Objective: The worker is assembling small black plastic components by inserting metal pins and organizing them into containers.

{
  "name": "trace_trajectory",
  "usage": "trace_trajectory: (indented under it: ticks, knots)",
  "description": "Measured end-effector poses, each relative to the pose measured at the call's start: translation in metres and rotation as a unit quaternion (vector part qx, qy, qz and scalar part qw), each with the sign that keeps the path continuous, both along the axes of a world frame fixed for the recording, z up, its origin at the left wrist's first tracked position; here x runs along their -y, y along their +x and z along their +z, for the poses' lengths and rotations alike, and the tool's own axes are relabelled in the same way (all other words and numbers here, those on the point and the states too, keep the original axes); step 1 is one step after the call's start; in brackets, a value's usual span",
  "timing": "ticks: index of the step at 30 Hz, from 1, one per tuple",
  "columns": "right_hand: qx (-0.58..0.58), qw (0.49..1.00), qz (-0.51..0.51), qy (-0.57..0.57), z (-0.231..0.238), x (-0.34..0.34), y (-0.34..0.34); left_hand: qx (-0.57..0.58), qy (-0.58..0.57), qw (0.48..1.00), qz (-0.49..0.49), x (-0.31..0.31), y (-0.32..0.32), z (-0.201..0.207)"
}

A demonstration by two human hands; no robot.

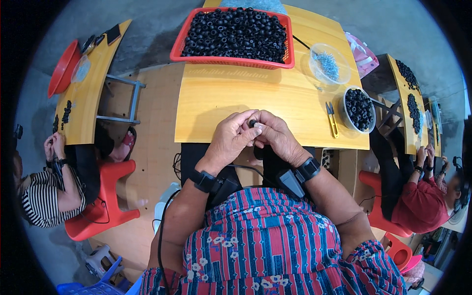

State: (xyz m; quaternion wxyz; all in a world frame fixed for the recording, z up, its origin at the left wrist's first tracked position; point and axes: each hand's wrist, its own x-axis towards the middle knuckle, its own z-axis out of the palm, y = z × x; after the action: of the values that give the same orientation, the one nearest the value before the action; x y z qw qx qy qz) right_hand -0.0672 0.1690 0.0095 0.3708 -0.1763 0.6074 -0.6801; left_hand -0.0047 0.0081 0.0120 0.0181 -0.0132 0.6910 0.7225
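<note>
Just off the near edge of the wooden table, my left hand (pixel 229 139) and my right hand (pixel 279 136) meet, fingertips closed together. Between them is one small black round part (pixel 252 123), pinched by both hands and partly hidden by the fingers. It resembles the hollow black pieces heaped in the red plastic basket (pixel 178 55) farther back. More black pieces fill a round clear tub (pixel 372 118) at the right. Yellow-handled thread snips (pixel 332 119) lie beside that tub, their blades pointing away from me.
A clear bowl (pixel 314 69) of small silvery pieces stands behind the tub. The wooden table (pixel 206 98) ends at my lap. People sit at side tables, one in a striped top (pixel 42 191) at left, one in a red top (pixel 423 204) at right. Red stools (pixel 110 196) flank me.
</note>
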Motion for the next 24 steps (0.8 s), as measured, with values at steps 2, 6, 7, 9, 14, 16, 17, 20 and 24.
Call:
trace_trajectory:
  ticks: [2,6,7,9,14,16,17,20,24]
  knots:
    - [-0.037,0.999,-0.004,0.003,-0.001,0.001,0.001,0.012,-0.034,0.999,-0.030,0.004,-0.001,0.001]
    - [-0.063,0.998,0.014,0.013,0.001,0.002,0.003,0.008,-0.030,0.999,-0.028,0.006,0.001,-0.002]
    - [-0.069,0.997,0.011,0.023,0.001,0.001,0.003,0.003,-0.038,0.999,-0.022,0.004,0.002,-0.002]
    - [-0.079,0.996,0.005,0.043,0.001,0.001,0.004,0.007,-0.043,0.999,-0.015,0.003,0.002,-0.002]
    - [-0.043,0.999,-0.002,-0.005,-0.007,0.001,0.003,0.025,-0.016,1.000,-0.005,0.001,0.003,0.002]
    - [-0.027,0.999,-0.005,-0.016,-0.009,0.001,0.002,0.014,0.000,1.000,-0.009,0.000,0.002,0.004]
    - [-0.026,0.999,-0.006,-0.028,-0.012,0.001,0.003,0.009,0.009,1.000,-0.012,0.000,0.001,0.005]
    - [-0.041,0.998,-0.013,-0.042,-0.011,0.003,0.005,0.016,0.067,0.997,-0.033,0.003,0.002,-0.001]
    - [-0.062,0.998,-0.025,-0.019,-0.005,0.003,0.009,0.008,0.025,0.999,-0.048,0.008,0.001,-0.002]
